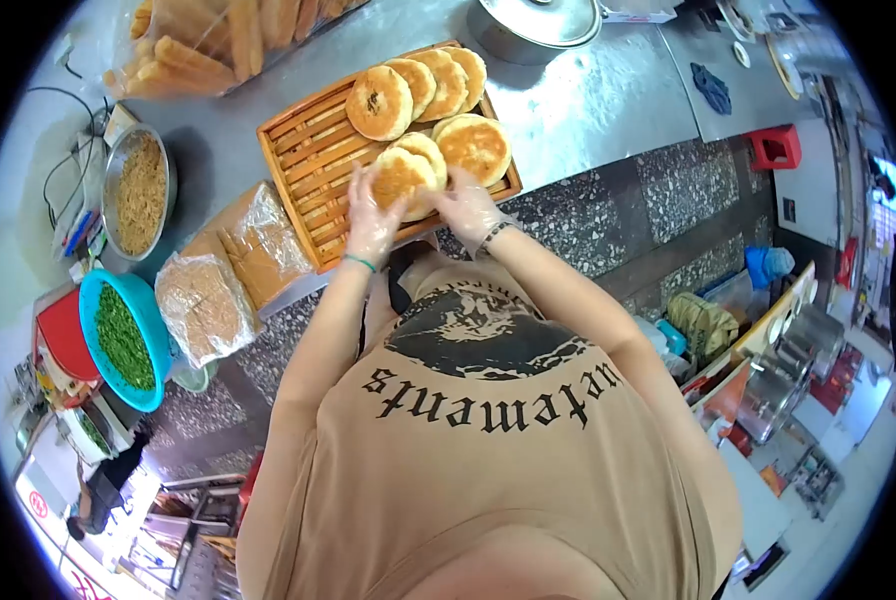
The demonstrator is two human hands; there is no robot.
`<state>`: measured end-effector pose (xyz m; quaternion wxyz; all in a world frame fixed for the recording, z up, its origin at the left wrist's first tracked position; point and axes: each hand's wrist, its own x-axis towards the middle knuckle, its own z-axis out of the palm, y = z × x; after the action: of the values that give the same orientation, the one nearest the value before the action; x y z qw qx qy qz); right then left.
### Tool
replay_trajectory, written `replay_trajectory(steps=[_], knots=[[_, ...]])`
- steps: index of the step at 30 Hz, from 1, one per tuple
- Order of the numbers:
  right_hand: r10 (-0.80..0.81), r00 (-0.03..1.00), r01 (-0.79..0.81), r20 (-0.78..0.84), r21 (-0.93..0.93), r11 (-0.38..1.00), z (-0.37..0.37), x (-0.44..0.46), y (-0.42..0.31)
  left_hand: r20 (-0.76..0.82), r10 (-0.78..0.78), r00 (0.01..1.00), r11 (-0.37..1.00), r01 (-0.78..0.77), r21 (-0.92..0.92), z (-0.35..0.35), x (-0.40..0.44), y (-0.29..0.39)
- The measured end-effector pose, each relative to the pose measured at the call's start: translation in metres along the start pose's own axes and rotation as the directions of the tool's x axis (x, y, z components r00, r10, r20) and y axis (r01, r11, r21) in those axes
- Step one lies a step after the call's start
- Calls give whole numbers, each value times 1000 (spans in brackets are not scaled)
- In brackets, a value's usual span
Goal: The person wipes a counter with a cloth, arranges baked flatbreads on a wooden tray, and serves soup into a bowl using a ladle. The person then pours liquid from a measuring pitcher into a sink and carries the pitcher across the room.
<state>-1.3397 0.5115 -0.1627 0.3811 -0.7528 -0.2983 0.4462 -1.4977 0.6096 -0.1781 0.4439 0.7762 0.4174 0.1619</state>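
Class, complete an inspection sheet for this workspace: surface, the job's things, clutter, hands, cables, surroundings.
Surface: shiny metal table, bearing a slatted wooden tray.
Job's things: round flatbreads on the tray, several overlapping; some slats bare.
Clutter: bagged dough sticks, lidded pot, metal bowl of brown crumbly food, turquoise basin of chopped greens.
Hands: left hand and right hand, apparently in clear gloves, touch the nearest flatbreads from either side; grip unclear.
Cables: dark cables loosely looped near the metal bowl.
Surroundings: speckled floor, red stool, a person in the background.
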Motion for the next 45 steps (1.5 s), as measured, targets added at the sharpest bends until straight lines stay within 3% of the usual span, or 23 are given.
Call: replay_trajectory(steps=[2,4,6,8,10,12,16,18,19,21,22,24,25,28,32,33,36,38,40,42,43,44,45], knots=[[-38,994,58,104,-193,979,-21,-1,-30,-55,-18,998,999,20,31,4,6,-2],[-367,925,243,-100,-587,772,-43,12,-29,10,-135,991,979,131,156,2,9,12],[-336,898,148,-282,-528,837,-71,29,-29,-44,-156,987,963,162,214,9,9,14],[-82,996,63,-30,-408,911,-76,39,-5,-82,-188,979,980,193,57,17,4,11],[-463,884,320,-71,-631,707,-63,25,15,-142,-210,967,975,218,46,27,0,9],[-458,889,379,21,-598,707,-75,22,7,-225,-243,944,966,256,30,28,-5,17],[-202,975,224,97,-376,899,-118,27,-9,-419,-160,894,934,274,229,23,-36,9],[-136,989,103,-53,-413,905,-133,54,46,-330,-544,771,832,445,-333,30,-72,-14],[-32,999,19,-24,-416,909,-141,55,41,-363,-563,742,822,456,-342,34,-83,-25],[108,990,-60,86,-436,898,-144,67,58,-220,-842,493,442,395,-806,41,-102,-38],[98,988,-34,120,-446,894,-139,66,52,-237,-853,466,435,381,-816,34,-102,-41],[120,945,175,304,-781,600,-132,59,30,-550,-676,491,706,646,-291,6,-82,-48],[115,937,190,330,-758,624,-132,71,55,-593,-641,488,694,699,-175,-1,-76,-44],[56,896,246,441,-597,764,-140,92,140,-545,-694,471,687,659,-305,-7,-83,-42],[298,937,-250,182,-245,937,-129,69,101,-525,-771,361,606,670,-430,-1,-68,-39],[-170,904,392,391,-607,691,-139,86,151,-542,-734,408,657,629,-416,2,-67,-41],[161,971,-62,178,-465,883,-117,86,76,-620,-627,471,768,506,-393,11,-42,-58],[-159,895,445,417,-809,384,-135,131,105,-566,-661,493,746,510,-427,-2,-16,-50],[-219,873,486,435,-804,342,-126,137,65,-545,-665,510,744,508,-434,-16,0,-45],[130,972,21,195,-626,780,-103,131,6,-531,-663,528,748,500,-437,-29,1,-47],[-99,922,362,375,-739,568,-129,166,61,-416,-704,576,709,537,-456,-37,2,-47],[401,914,-350,53,-396,849,-106,134,-1,-293,-730,618,673,574,-467,-42,2,-45],[455,886,-352,91,-509,785,-109,127,-21,-310,-726,613,677,562,-475,-44,-3,-41]])
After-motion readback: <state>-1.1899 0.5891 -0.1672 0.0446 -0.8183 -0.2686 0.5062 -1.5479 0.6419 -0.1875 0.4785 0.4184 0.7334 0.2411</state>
